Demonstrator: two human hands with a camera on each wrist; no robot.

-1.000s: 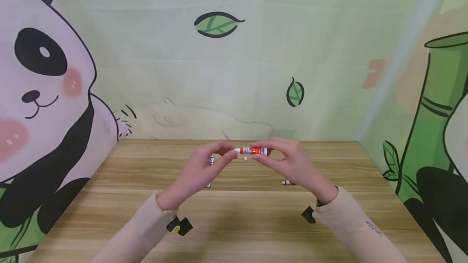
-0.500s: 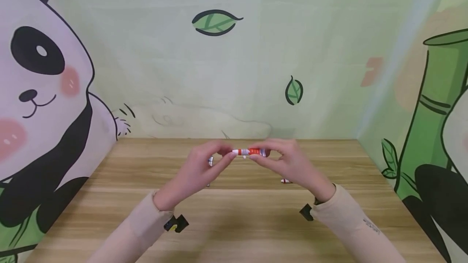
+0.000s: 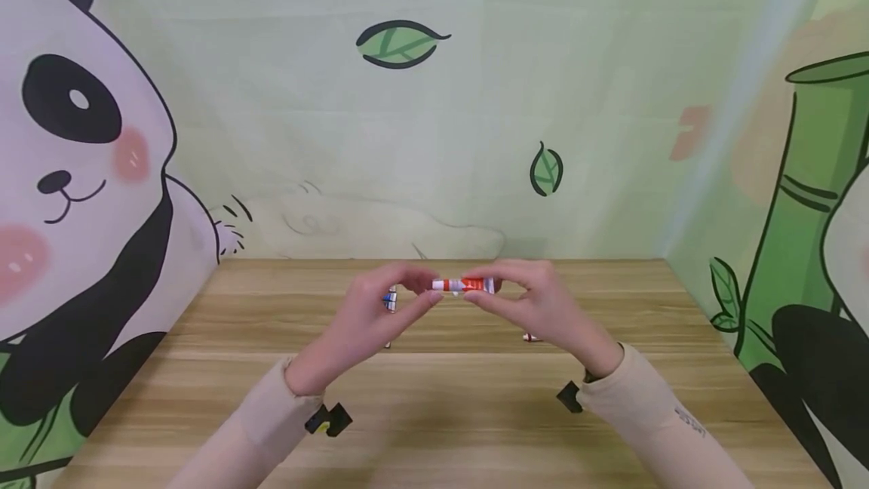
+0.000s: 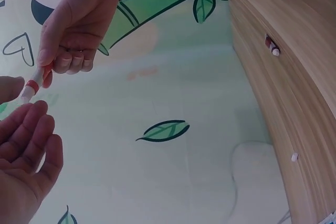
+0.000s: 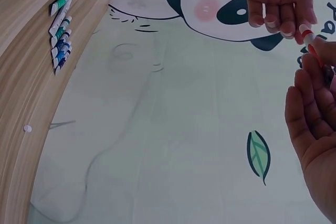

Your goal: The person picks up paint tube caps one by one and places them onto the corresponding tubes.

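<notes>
A small red and white paint tube [image 3: 468, 285] is held level between both hands above the table, its white end pointing left. My right hand [image 3: 543, 289] pinches the red body between thumb and fingers. The left hand [image 3: 380, 304] has thumb and fingertips on either side of the white end; in the left wrist view this white end [image 4: 27, 95] shows between them. Whether both fingertips press on it is hard to tell. A small white piece [image 5: 28, 128] lies on the table beneath the tube.
Several paint tubes with green and blue bands [image 5: 61, 32] lie in a row on the wooden table [image 3: 441, 413], partly behind the left hand in the head view. A dark red and white tube [image 4: 272, 45] lies at the right. A panda-printed cloth [image 3: 305, 96] surrounds the table.
The left fingertips have spread slightly at the white end, so more of it shows. The right hand keeps its hold, and the tube stays at about the same height.
</notes>
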